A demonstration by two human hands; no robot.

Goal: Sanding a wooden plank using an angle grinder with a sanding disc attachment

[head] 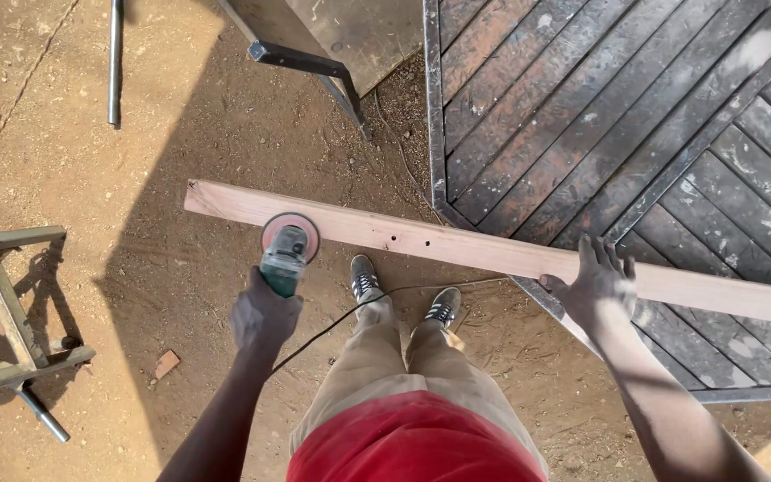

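Observation:
A long pale wooden plank [457,243] runs from the left toward the right edge, resting on a dark slatted metal panel [600,107]. My left hand [263,314] grips a green angle grinder [285,259]; its round reddish sanding disc [290,234] lies against the plank near its left end. A black cord [341,321] trails from the grinder past my legs. My right hand [598,281] lies flat on the plank's near edge, fingers spread, pressing it down.
Sandy dirt ground lies below. A grey metal stand [6,303] sits at the left, a thin metal pipe [114,62] at the upper left, a metal table frame [314,62] at the top. My shoes [403,290] stand just behind the plank.

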